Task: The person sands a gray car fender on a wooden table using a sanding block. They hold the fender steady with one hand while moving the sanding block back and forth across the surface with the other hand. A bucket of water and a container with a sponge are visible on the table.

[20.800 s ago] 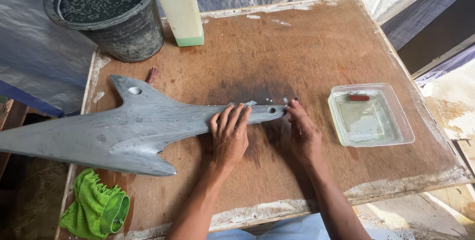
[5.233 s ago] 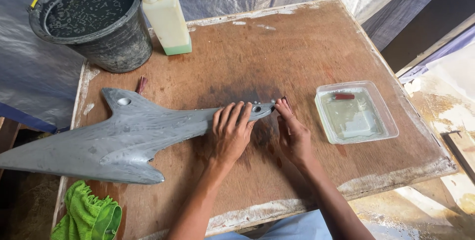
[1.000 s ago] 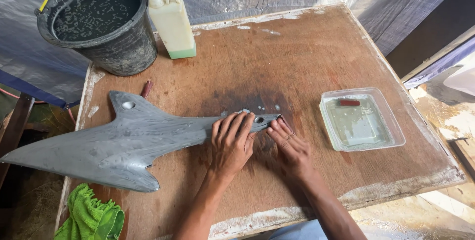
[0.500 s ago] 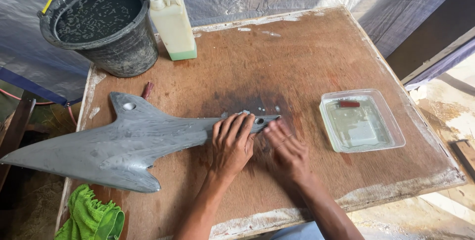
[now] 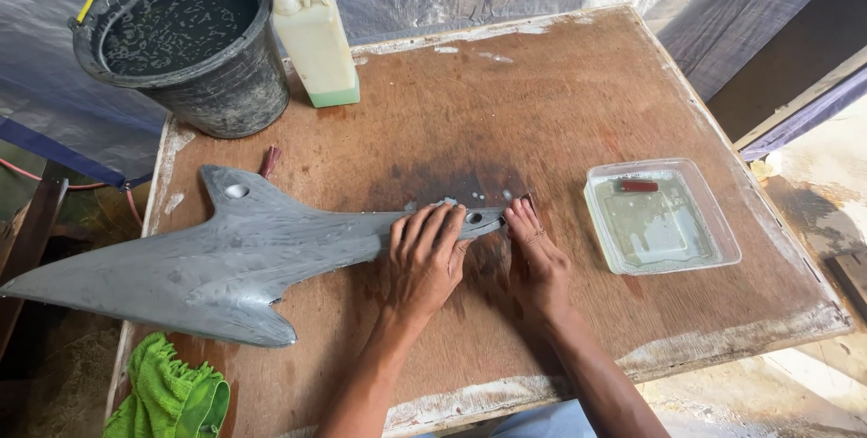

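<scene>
Left hand (image 5: 426, 257) lies flat, fingers spread, pressing down the narrow end of the grey fin-shaped part (image 5: 217, 262); right hand (image 5: 535, 257) is just beside it, fingers together at the part's tip, gripping nothing I can make out. The part lies on the table (image 5: 560, 86), wide end running off its edge out past the left hand. Judging by the dark wet patch (image 5: 452, 190) under the tip, wet work on that end looks underway; the rest of the surface looks dull and unfinished. Can't tell if anything sits under the right fingers. Beyond the right hand: clear tray (image 5: 661, 218) of water with a small red item (image 5: 638, 186), unclear what. Bucket (image 5: 185, 41) and jug (image 5: 316, 33) far side.
</scene>
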